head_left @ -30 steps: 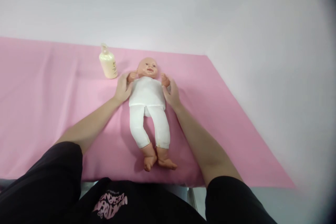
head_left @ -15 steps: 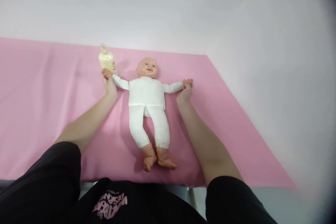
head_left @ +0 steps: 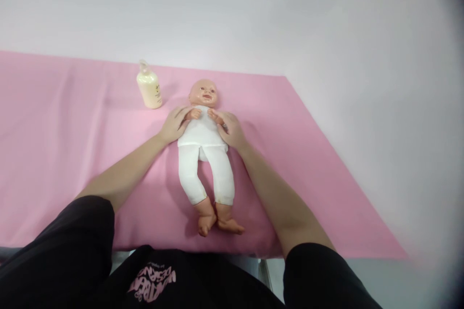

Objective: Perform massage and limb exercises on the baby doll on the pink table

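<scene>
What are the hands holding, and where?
The doll: the left hand and right hand each hold one of its arms, folded onto its chest.

Doll's arms [head_left: 217, 120] mostly under both hands.

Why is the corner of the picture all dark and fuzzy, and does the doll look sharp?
In the head view, the right edge and top corner fade into a dark blur, likely the lens rim. The doll, both hands, left hand and right hand, and the bottle look fairly sharp. Light is soft and even, with faint shadows on the pink cloth; no glare.
</scene>
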The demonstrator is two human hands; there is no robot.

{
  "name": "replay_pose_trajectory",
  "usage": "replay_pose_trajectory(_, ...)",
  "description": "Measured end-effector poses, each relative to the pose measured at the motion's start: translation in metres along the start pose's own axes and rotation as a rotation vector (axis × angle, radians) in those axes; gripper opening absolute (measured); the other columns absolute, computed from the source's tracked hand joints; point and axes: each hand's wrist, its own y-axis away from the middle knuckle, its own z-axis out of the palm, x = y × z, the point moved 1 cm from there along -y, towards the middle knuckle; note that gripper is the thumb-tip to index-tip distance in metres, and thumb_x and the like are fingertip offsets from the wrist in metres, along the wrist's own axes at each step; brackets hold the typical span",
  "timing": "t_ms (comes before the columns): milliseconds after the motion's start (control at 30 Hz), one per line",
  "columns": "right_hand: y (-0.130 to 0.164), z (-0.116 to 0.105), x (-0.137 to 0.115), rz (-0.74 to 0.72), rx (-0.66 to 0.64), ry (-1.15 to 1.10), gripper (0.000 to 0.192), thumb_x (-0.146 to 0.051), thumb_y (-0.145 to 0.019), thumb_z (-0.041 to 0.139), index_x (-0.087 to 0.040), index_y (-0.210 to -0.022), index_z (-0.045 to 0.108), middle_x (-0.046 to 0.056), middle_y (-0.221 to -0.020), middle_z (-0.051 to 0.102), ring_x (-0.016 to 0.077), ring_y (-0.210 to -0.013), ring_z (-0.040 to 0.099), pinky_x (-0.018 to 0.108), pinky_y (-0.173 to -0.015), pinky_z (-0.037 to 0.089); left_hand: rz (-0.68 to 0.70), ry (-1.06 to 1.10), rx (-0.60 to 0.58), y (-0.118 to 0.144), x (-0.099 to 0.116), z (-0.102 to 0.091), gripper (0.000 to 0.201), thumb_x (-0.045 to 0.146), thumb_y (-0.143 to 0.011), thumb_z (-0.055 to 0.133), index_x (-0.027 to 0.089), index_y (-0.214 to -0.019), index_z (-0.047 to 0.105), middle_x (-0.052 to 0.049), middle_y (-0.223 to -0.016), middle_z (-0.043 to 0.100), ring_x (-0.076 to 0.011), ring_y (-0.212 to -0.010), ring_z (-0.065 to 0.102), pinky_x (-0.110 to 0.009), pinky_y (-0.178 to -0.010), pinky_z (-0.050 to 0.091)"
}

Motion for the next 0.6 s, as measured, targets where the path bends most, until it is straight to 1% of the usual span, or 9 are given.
replay_pose_trajectory(33,0.000,0.000,0.000,0.001,0.011,0.000,0.046,-0.038,-0.101,0.049,-0.030,-0.145,0.058,0.008,-0.141,0.067,0.0283,-0.131,0.061,0.052,-0.119,0.045,0.005,-0.020,-0.020,0.000,0.002,0.001,0.056,0.056,-0.105,0.041,0.017,-0.143,0.053,-0.019,-0.136,0.063,-0.0335,-0.127,0.060,-0.055,-0.114,0.045)
replay_pose_trajectory(67,0.000,0.000,0.001,0.007,0.029,-0.011,0.046,-0.038,-0.101,0.049,-0.030,-0.146,0.057,0.008,-0.141,0.067,0.0280,-0.131,0.061,0.052,-0.119,0.045,0.000,-0.019,-0.009,0.000,0.002,0.001,0.055,0.056,-0.105,0.041,0.017,-0.142,0.053,-0.019,-0.136,0.063,-0.0334,-0.127,0.060,-0.055,-0.114,0.045)
replay_pose_trajectory(100,0.000,-0.001,0.001,0.016,0.051,-0.030,0.046,-0.038,-0.101,0.049,-0.030,-0.146,0.056,0.008,-0.142,0.067,0.0276,-0.132,0.061,0.052,-0.119,0.045,-0.016,0.005,0.035,0.001,0.001,0.001,0.056,0.056,-0.105,0.042,0.016,-0.143,0.052,-0.019,-0.136,0.062,-0.0330,-0.128,0.059,-0.055,-0.115,0.044)
replay_pose_trajectory(200,0.001,-0.003,0.004,0.081,0.143,-0.131,0.047,-0.040,-0.101,0.052,-0.029,-0.146,0.054,0.008,-0.146,0.064,0.0258,-0.137,0.058,0.050,-0.122,0.043,-0.124,0.162,0.287,0.002,-0.011,-0.001,0.061,0.059,-0.103,0.048,0.018,-0.147,0.043,-0.020,-0.146,0.055,-0.0308,-0.141,0.052,-0.051,-0.122,0.038)
replay_pose_trajectory(300,0.001,-0.005,0.012,0.201,0.309,-0.262,0.053,-0.046,-0.097,0.059,-0.027,-0.146,0.051,0.009,-0.152,0.058,0.0249,-0.144,0.052,0.050,-0.126,0.038,-0.339,0.343,0.569,0.002,-0.031,-0.003,0.057,0.054,-0.103,0.052,0.024,-0.149,0.037,-0.016,-0.158,0.043,-0.0271,-0.151,0.042,-0.047,-0.127,0.033)
replay_pose_trajectory(400,0.002,-0.008,0.028,0.310,0.515,-0.386,0.060,-0.047,-0.093,0.063,-0.028,-0.147,0.046,0.010,-0.157,0.049,0.0244,-0.147,0.049,0.053,-0.127,0.036,-0.644,0.492,0.772,0.001,-0.050,-0.005,0.043,0.034,-0.106,0.047,0.024,-0.146,0.036,-0.015,-0.160,0.043,-0.0246,-0.153,0.040,-0.047,-0.129,0.032)
replay_pose_trajectory(467,0.004,-0.010,0.044,0.404,0.662,-0.467,0.059,-0.040,-0.091,0.061,-0.029,-0.146,0.043,0.009,-0.157,0.048,0.0226,-0.145,0.051,0.054,-0.125,0.037,-0.767,0.558,0.820,0.000,-0.057,-0.006,0.040,0.022,-0.107,0.039,0.019,-0.146,0.035,-0.018,-0.160,0.042,-0.0249,-0.157,0.034,-0.049,-0.130,0.027)
replay_pose_trajectory(533,0.009,-0.012,0.062,0.553,0.816,-0.546,0.056,-0.032,-0.089,0.057,-0.028,-0.143,0.043,0.008,-0.151,0.052,0.0199,-0.140,0.056,0.055,-0.124,0.039,-0.780,0.590,0.818,-0.001,-0.058,-0.007,0.040,0.013,-0.106,0.034,0.014,-0.146,0.035,-0.020,-0.161,0.041,-0.0259,-0.160,0.025,-0.052,-0.132,0.023)
replay_pose_trajectory(600,0.015,-0.012,0.080,0.703,0.949,-0.619,0.050,-0.025,-0.085,0.052,-0.026,-0.135,0.046,0.007,-0.144,0.056,0.0173,-0.133,0.060,0.053,-0.124,0.039,-0.760,0.597,0.810,-0.002,-0.058,-0.008,0.040,0.010,-0.104,0.034,0.013,-0.144,0.038,-0.020,-0.162,0.041,-0.0270,-0.162,0.019,-0.053,-0.132,0.021)
